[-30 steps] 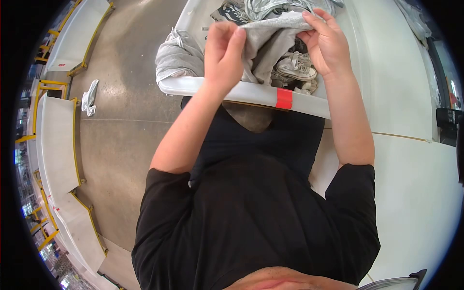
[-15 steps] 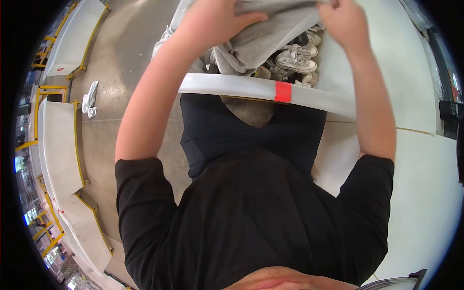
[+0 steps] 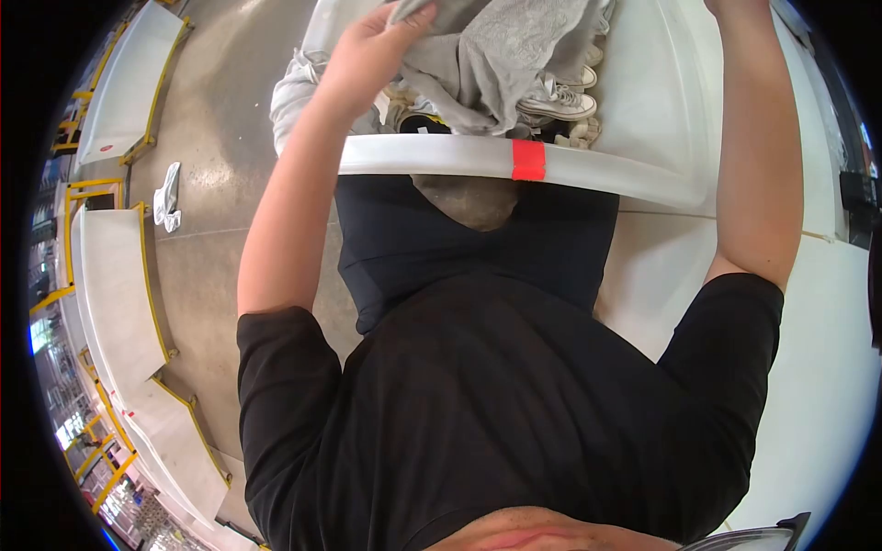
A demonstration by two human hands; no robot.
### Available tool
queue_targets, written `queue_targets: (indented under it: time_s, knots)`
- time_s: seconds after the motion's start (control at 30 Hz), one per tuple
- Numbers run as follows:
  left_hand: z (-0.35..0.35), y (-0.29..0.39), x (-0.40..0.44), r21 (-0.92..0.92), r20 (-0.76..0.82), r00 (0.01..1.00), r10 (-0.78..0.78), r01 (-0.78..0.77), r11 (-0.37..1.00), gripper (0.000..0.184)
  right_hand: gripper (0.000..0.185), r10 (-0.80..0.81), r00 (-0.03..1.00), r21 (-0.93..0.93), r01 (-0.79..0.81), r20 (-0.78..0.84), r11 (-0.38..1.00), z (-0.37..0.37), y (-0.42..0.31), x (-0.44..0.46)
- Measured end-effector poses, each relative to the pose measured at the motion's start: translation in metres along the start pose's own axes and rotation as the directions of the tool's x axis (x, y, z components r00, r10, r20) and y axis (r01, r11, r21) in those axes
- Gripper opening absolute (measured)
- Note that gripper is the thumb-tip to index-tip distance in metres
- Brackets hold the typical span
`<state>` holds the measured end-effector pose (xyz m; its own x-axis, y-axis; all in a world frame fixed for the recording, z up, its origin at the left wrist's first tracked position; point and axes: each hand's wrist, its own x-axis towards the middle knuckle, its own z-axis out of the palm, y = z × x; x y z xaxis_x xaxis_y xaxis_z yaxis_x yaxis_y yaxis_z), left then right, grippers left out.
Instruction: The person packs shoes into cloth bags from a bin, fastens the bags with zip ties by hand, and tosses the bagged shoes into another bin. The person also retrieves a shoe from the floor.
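My left hand (image 3: 375, 50) is closed on the edge of a grey cloth (image 3: 514, 57), thumb and fingers pinching it near the top of the head view. The cloth hangs in folds over the near wall of a white bin (image 3: 432, 156) marked with red tape (image 3: 528, 160). It looks textured; whether it is a garment I cannot tell. Under and beside it lie worn white sneakers (image 3: 559, 99) and other shoes, partly covered. My right hand (image 3: 738, 5) is at the top edge to the right, its fingers cut off by the frame.
Pale cloth (image 3: 296, 96) hangs over the bin's left side. A white item (image 3: 167, 197) lies on the concrete floor. White tables (image 3: 115, 285) with yellow frames line the left, and a large white surface (image 3: 808, 386) extends along the right.
My right hand has moved up and right, away from the cloth. My left hand has shifted left, still gripping it, and the cloth now hangs lower over the shoes.
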<state>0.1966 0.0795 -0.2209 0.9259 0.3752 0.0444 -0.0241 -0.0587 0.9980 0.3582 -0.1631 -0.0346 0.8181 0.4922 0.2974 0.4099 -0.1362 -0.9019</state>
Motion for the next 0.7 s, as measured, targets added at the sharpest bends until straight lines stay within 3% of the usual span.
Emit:
queue_targets:
  time_s: [0.03,0.13,0.17,0.27,0.3,0.37,0.4,0.47,0.5,0.53,0.63,0.7]
  knots:
    - [0.002,0.003,-0.002,0.006,-0.003,1.0,0.003,-0.003,1.0,0.035,0.033,-0.23,0.948,-0.342,0.147,-0.218,0.928,0.006,0.003,-0.001]
    - [0.009,0.011,-0.018,0.353,0.173,0.973,0.152,-0.205,0.913,0.037,0.034,-0.169,0.93,-0.171,0.118,-0.327,0.978,-0.004,0.007,0.003]
    - [0.008,0.008,-0.018,0.351,0.172,0.974,0.149,-0.202,0.914,0.037,0.034,-0.13,0.919,-0.085,0.106,-0.373,0.991,-0.009,0.007,0.003]
    - [-0.01,-0.012,-0.011,0.618,0.113,0.99,0.081,-0.134,0.774,0.033,0.033,-0.124,0.915,-0.121,0.083,-0.383,0.989,-0.021,0.006,0.002]
    - [-0.018,-0.018,-0.007,0.62,0.112,0.99,0.083,-0.136,0.773,0.033,0.033,-0.121,0.912,-0.139,0.072,-0.392,0.988,-0.027,0.006,0.002]
    - [-0.037,-0.034,0.005,0.72,-0.028,0.998,-0.053,0.057,0.692,0.032,0.032,-0.089,0.909,-0.096,0.054,-0.408,0.994,-0.04,0.013,0.006]
    - [-0.051,-0.047,0.011,0.72,-0.028,0.998,-0.053,0.057,0.691,0.032,0.031,-0.053,0.905,-0.053,0.034,-0.421,0.998,-0.047,0.017,0.009]
    - [-0.081,-0.078,0.029,0.296,-0.192,0.924,-0.331,0.376,0.878,0.033,0.03,-0.018,0.902,-0.008,0.016,-0.431,1.0,-0.054,0.024,0.011]
    - [-0.091,-0.086,0.041,0.039,-0.213,0.852,-0.478,0.496,0.867,0.033,0.029,0.018,0.908,0.035,-0.003,-0.418,0.999,-0.055,0.029,0.01]
    - [-0.096,-0.087,0.053,0.038,-0.214,0.853,-0.476,0.495,0.868,0.033,0.028,0.052,0.914,0.076,-0.023,-0.402,0.997,-0.056,0.035,0.008]
    - [-0.109,-0.076,0.09,-0.559,-0.268,0.844,-0.465,0.257,0.788,0.044,0.027,0.088,0.925,0.123,-0.045,-0.37,0.991,-0.068,0.047,0.008]
    - [-0.153,-0.069,0.127,-0.669,-0.184,0.94,-0.288,0.095,0.737,0.042,0.026,0.097,0.932,0.133,-0.053,-0.349,0.99,-0.077,0.056,0.005]
